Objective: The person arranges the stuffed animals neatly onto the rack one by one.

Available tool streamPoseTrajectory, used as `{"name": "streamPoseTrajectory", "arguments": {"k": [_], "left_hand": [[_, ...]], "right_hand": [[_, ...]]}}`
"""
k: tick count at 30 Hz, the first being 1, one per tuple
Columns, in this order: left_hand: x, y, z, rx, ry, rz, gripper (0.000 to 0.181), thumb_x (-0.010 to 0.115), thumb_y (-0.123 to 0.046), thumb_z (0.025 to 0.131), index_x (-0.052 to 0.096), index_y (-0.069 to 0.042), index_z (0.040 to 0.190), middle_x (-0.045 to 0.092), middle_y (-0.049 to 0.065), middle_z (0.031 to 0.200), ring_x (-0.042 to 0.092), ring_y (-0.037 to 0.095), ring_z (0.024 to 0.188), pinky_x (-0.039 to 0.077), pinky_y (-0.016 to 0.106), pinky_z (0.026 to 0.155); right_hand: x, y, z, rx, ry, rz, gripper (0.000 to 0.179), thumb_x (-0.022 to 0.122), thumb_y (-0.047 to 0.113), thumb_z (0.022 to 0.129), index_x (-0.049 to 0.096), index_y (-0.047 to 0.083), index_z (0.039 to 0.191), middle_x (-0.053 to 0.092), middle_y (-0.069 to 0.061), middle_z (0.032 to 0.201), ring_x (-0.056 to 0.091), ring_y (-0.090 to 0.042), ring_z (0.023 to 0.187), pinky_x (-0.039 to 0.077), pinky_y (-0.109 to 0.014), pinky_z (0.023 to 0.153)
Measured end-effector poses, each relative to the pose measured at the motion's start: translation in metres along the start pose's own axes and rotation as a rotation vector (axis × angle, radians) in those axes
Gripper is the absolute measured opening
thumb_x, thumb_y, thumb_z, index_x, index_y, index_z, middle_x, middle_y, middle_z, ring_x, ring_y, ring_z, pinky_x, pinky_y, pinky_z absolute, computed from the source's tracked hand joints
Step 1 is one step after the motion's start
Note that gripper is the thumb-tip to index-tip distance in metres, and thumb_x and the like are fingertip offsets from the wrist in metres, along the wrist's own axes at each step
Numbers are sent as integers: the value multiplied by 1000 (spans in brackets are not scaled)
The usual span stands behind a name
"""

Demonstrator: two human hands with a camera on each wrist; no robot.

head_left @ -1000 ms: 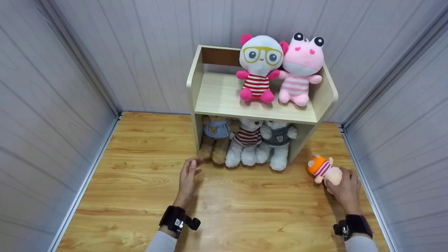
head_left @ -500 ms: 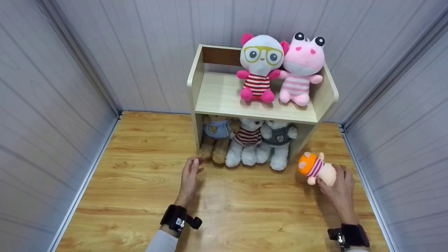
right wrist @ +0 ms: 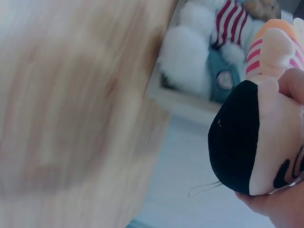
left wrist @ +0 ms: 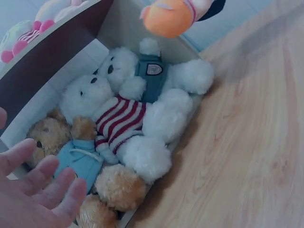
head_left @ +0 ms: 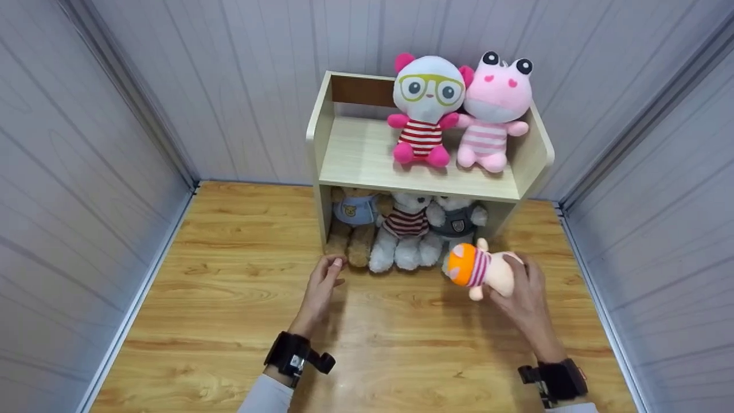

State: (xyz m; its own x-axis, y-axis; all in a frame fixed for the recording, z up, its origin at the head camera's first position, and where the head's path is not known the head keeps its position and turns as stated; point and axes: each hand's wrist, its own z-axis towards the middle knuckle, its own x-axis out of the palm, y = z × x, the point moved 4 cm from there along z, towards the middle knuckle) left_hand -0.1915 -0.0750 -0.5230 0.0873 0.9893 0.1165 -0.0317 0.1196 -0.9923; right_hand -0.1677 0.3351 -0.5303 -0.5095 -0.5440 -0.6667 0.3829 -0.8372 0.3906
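My right hand (head_left: pixel 528 301) grips a small plush doll (head_left: pixel 480 272) by its head, in front of the shelf's lower right side. The doll has an orange bottom and a pink-striped shirt; the right wrist view shows a peach face and a black cap-like top (right wrist: pixel 235 137). In the head view it overlaps the legs of the white bear in a grey-green shirt (head_left: pixel 457 223). My left hand (head_left: pixel 321 287) holds nothing, its fingers relaxed, near the feet of the brown bear in blue (head_left: pixel 355 212). In the left wrist view its fingers (left wrist: pixel 59 187) are spread.
A pale two-level shelf (head_left: pixel 361 155) stands against the back wall. Its top bears a pink-eared plush with glasses (head_left: pixel 427 109) and a pink frog-like plush (head_left: pixel 494 115). Between the two bears below sits a white bear in red stripes (head_left: pixel 406 223). Panel walls (head_left: pixel 74 189) flank the wooden floor (head_left: pixel 229 275).
My right hand has lifted the doll off the floor at the right and carried it left towards the shelf's front. My left hand has shifted slightly right.
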Motion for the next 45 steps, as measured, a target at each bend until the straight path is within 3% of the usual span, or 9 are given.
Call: {"name": "streamPoseTrajectory", "arguments": {"k": [4, 11, 20, 23, 29, 36, 42, 45], "left_hand": [[5, -1, -1, -42, 43, 15, 37, 43, -19, 104, 46, 10, 128, 51, 27, 126, 41, 45, 127, 42, 52, 98], [18, -4, -2, -82, 123, 21, 39, 47, -18, 103, 43, 8, 131, 53, 21, 126, 49, 35, 120, 42, 52, 98], [41, -8, 3, -124, 291, 61, 47, 52, -19, 101, 38, 8, 137, 46, 29, 135, 47, 40, 123, 47, 45, 95], [47, 1, 9, -131, 321, 69, 51, 54, -18, 100, 35, 8, 139, 45, 29, 137, 49, 39, 122, 48, 45, 93], [55, 24, 22, -132, 339, 98, 56, 59, -23, 97, 36, 5, 140, 52, 25, 131, 55, 32, 114, 48, 51, 91], [60, 31, 28, -119, 337, 90, 55, 66, -22, 92, 43, 0, 137, 58, 20, 122, 60, 27, 104, 54, 46, 83], [60, 34, 28, -120, 321, 81, 52, 68, -14, 89, 45, -1, 134, 60, 18, 118, 63, 26, 98, 55, 47, 81], [58, 36, 28, -124, 280, 57, 51, 68, -10, 88, 46, 0, 133, 61, 18, 115, 64, 26, 95, 56, 45, 78]], "right_hand": [[12, 21, 13, -86, 36, 33, 75, 85, 20, 59, 54, 1, 125, 45, -29, 131, 43, -48, 114, 33, -61, 93], [33, 51, 31, -253, 108, 69, 74, 87, 20, 61, 55, 2, 125, 45, -28, 132, 42, -47, 119, 35, -60, 96], [48, 76, 45, -405, 197, 126, 78, 89, 15, 59, 54, 5, 128, 45, -24, 135, 39, -47, 124, 34, -58, 102], [52, 83, 48, -457, 205, 141, 79, 90, 13, 57, 54, 5, 127, 46, -25, 134, 40, -50, 123, 33, -58, 103], [57, 92, 55, -512, 243, 107, 84, 92, 11, 53, 54, 7, 127, 46, -25, 134, 39, -50, 124, 34, -59, 103], [59, 97, 59, -508, 322, 54, 89, 93, 12, 52, 53, 11, 131, 44, -21, 139, 35, -48, 129, 35, -57, 103], [59, 99, 62, -557, 305, 27, 82, 90, 21, 61, 53, 12, 133, 44, -21, 140, 35, -48, 131, 34, -55, 105], [59, 96, 62, -551, 293, 21, 86, 90, 24, 63, 50, 12, 138, 41, -21, 144, 33, -46, 133, 34, -55, 105]]}}
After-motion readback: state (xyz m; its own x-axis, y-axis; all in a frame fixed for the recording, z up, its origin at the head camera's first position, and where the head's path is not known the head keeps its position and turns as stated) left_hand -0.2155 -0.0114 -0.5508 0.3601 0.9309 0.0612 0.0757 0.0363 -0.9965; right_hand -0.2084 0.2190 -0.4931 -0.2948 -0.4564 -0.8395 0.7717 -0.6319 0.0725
